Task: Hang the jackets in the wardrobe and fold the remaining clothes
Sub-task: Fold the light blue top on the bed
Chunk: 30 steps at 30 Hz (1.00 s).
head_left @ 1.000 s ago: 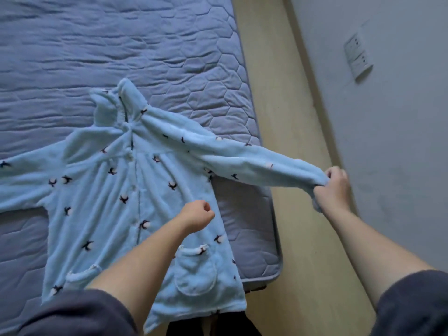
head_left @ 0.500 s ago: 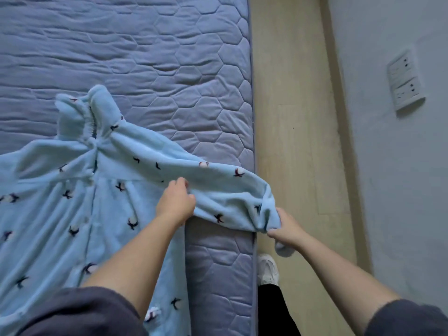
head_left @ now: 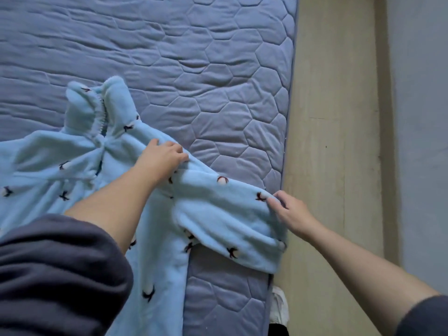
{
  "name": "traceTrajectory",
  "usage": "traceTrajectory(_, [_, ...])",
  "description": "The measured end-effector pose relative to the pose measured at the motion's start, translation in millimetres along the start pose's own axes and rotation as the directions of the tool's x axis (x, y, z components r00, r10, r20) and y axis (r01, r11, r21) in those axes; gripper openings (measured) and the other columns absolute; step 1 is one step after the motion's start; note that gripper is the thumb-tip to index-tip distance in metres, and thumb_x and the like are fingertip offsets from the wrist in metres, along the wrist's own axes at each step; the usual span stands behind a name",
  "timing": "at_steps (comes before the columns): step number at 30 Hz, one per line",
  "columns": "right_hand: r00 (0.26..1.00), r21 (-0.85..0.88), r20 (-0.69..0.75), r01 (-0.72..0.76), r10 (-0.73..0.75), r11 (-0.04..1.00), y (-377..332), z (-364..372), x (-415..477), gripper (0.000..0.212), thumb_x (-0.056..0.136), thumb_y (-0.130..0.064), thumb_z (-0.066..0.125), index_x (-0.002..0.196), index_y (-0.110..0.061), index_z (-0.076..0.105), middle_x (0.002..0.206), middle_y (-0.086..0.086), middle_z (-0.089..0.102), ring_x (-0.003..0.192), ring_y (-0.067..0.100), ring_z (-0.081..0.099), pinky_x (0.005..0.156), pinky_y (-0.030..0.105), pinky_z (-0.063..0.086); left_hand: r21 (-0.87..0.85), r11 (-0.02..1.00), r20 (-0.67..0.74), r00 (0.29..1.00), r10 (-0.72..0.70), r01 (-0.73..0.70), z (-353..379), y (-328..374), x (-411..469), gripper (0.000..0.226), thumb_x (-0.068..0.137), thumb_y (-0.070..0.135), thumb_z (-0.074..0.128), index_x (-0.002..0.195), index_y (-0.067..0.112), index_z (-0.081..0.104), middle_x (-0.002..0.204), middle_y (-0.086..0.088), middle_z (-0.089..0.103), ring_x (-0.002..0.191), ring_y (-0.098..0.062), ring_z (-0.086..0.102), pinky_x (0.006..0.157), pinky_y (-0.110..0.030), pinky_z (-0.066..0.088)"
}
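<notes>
Two hands fold the robe [head_left: 48, 170] on the bed [head_left: 218, 69]: right hand [head_left: 293, 214] pinches the sleeve [head_left: 223, 214], now drawn in from over the floor [head_left: 334, 117] and doubled back; left hand [head_left: 161, 157] lies flat, pinning the robe. Folding has begun.

no text, label, brand, number or sign can be read anywhere: the light blue fleece garment [head_left: 218, 214] carries only small dark printed figures, and the quilted mattress [head_left: 218, 69] only stitched hexagons.
</notes>
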State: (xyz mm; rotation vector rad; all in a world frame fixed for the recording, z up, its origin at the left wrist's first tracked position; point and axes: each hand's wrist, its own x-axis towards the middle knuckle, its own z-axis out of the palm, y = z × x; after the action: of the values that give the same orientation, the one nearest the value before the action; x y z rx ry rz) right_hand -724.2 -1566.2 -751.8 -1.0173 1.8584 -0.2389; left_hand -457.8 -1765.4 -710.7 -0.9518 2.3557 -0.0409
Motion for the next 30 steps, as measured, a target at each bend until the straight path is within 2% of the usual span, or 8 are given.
traceTrajectory(3, [0.993, 0.174, 0.112, 0.014, -0.034, 0.985, 7, -18, -6, 0.035, 0.1, -0.039, 0.041, 0.082, -0.017, 0.062, 0.083, -0.004, 0.063, 0.083, 0.016, 0.055, 0.077, 0.031, 0.042, 0.105, 0.994, -0.024, 0.999, 0.045, -0.042, 0, 3, 4, 0.032, 0.094, 0.011, 0.041, 0.12, 0.027, 0.052, 0.123, 0.004, 0.052, 0.118, -0.018, 0.048, 0.1, -0.037, 0.033])
traceTrajectory(7, [0.921, 0.044, 0.389, -0.003, -0.014, 0.999, 8, -46, -4, 0.021, 0.092, -0.033, 0.061, 0.083, -0.016, 0.07, 0.073, -0.011, 0.063, 0.067, 0.002, 0.052, 0.061, 0.015, 0.04, -0.175, 0.981, -0.22, 0.968, -0.118, 0.08, -25, -6, 41, 0.024, 0.089, 0.007, 0.044, 0.108, 0.02, 0.052, 0.108, -0.002, 0.065, 0.102, -0.025, 0.06, 0.087, -0.035, 0.033])
traceTrajectory(14, [0.988, 0.297, 0.117, -0.135, 0.105, 0.945, 14, -55, 15, 0.027, 0.096, -0.017, 0.051, 0.069, -0.017, 0.05, 0.07, 0.001, 0.044, 0.066, 0.013, 0.038, 0.059, 0.026, 0.029, -0.491, 0.825, -0.314, 0.827, -0.466, 0.278, -30, 31, 44, 0.019, 0.094, 0.023, 0.044, 0.102, 0.008, 0.053, 0.096, -0.017, 0.062, 0.091, -0.037, 0.059, 0.067, -0.042, 0.037])
traceTrajectory(17, [0.976, 0.073, 0.21, -0.067, 0.051, 0.995, 21, -42, 17, 0.028, 0.095, -0.031, 0.057, 0.07, -0.018, 0.051, 0.065, -0.007, 0.045, 0.062, 0.01, 0.039, 0.056, 0.025, 0.03, -0.495, 0.841, -0.219, 0.905, -0.364, 0.218, -9, 57, 26, 0.029, 0.092, 0.035, 0.046, 0.109, 0.011, 0.051, 0.101, -0.015, 0.062, 0.094, -0.035, 0.059, 0.063, -0.038, 0.039])
traceTrajectory(22, [0.996, 0.094, 0.058, -0.066, 0.061, 0.993, 26, -47, 24, 0.042, 0.083, -0.045, 0.068, 0.056, -0.02, 0.048, 0.054, -0.009, 0.045, 0.052, 0.009, 0.041, 0.051, 0.026, 0.031, -0.506, 0.806, 0.051, 0.943, -0.327, 0.307, 24, 96, -1, 0.076, 0.092, 0.057, 0.034, 0.153, 0.021, 0.005, 0.159, -0.012, 0.005, 0.146, -0.029, 0.004, 0.113, -0.055, 0.01])
traceTrajectory(24, [0.942, -0.024, 0.311, -0.125, 0.126, 0.992, 28, -55, 18, 0.038, 0.073, -0.054, 0.075, 0.063, -0.02, 0.06, 0.058, -0.013, 0.056, 0.055, 0.005, 0.052, 0.054, 0.021, 0.039, -0.508, 0.83, -0.047, 0.955, -0.294, 0.231, 24, 114, -16, 0.079, 0.089, 0.06, 0.031, 0.153, 0.02, 0.008, 0.16, -0.013, 0.001, 0.147, -0.034, 0.001, 0.111, -0.063, 0.008])
traceTrajectory(27, [0.828, -0.397, 0.488, -0.072, 0.277, 0.915, 41, -74, 11, 0.042, 0.064, -0.053, 0.082, 0.074, -0.017, 0.064, 0.07, -0.003, 0.063, 0.066, 0.012, 0.058, 0.061, 0.023, 0.045, -0.297, 0.92, -0.321, 0.934, 0.157, -0.257, 30, 132, -32, 0.071, 0.084, 0.054, 0.035, 0.147, 0.021, 0.034, 0.156, -0.012, 0.024, 0.143, -0.036, 0.024, 0.103, -0.071, 0.024])
traceTrajectory(30, [0.805, -0.588, 0.448, -0.062, 0.389, 0.806, 57, -104, 6, 0.037, 0.069, -0.045, 0.081, 0.085, -0.015, 0.067, 0.087, 0.002, 0.068, 0.083, 0.019, 0.064, 0.074, 0.027, 0.05, -0.257, 0.958, -0.204, 0.976, 0.076, -0.128, 35, 138, -26, 0.07, 0.087, 0.058, 0.032, 0.151, 0.033, 0.02, 0.16, -0.008, 0.013, 0.146, -0.034, 0.014, 0.108, -0.069, 0.011])
